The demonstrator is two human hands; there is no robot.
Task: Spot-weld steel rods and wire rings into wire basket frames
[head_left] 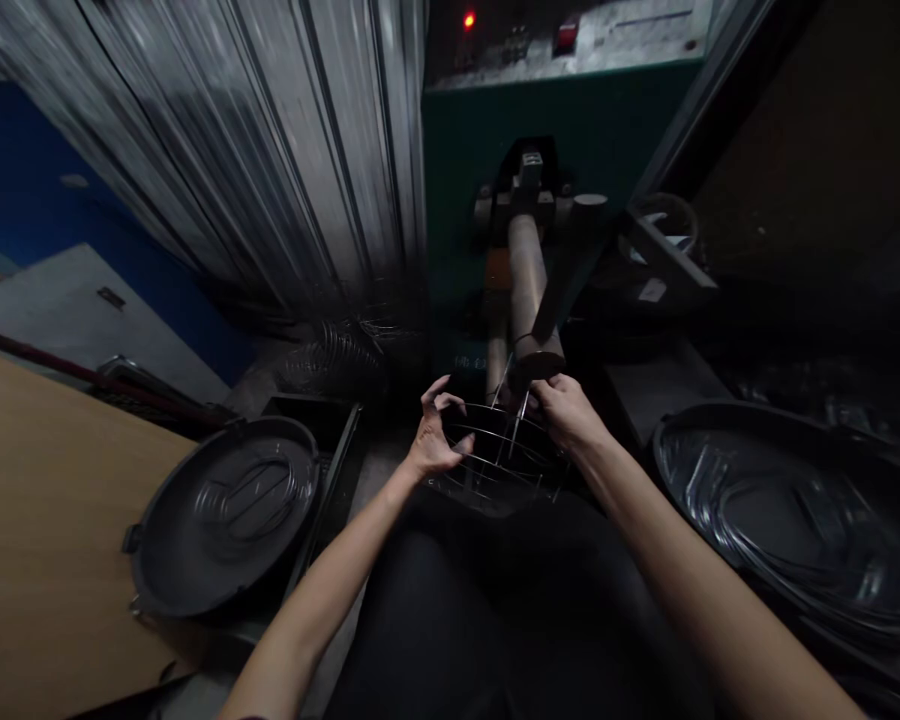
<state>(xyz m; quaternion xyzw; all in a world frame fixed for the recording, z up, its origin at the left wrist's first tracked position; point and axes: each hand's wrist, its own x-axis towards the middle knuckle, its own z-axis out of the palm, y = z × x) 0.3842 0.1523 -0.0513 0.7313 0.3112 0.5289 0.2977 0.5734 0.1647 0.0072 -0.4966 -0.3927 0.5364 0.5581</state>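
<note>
Well, the right hand (pixel 566 412) is closed around the upper edge of a round wire basket (pixel 504 458), while the left hand (pixel 436 435) rests against the basket's other side, its fingers (pixel 441 402) spread and curved rather than clamped. The hands are apart, with the hoops and uprights of the basket between them. The basket is held above the person's dark trousers (pixel 450 620), right by the lower end disc of a pale cylindrical roller (pixel 529 270); whether the two touch cannot be told. The roller slants up to a bracket on a dark green machine (pixel 562 120), whose control panel (pixel 570 40) has a lit red lamp (pixel 469 20). To the left, a dark moulded plastic lid (pixel 229 515) lies at the edge of a wood-topped table (pixel 45 500). To the right, a larger, glossy dark plastic shell (pixel 787 520) sits close to the right forearm (pixel 675 560). Behind the left hand, a corrugated metal sheet (pixel 195 130) hangs beside the machine, and a coil of clear ribbed hose (pixel 334 360) lies low against it.
</note>
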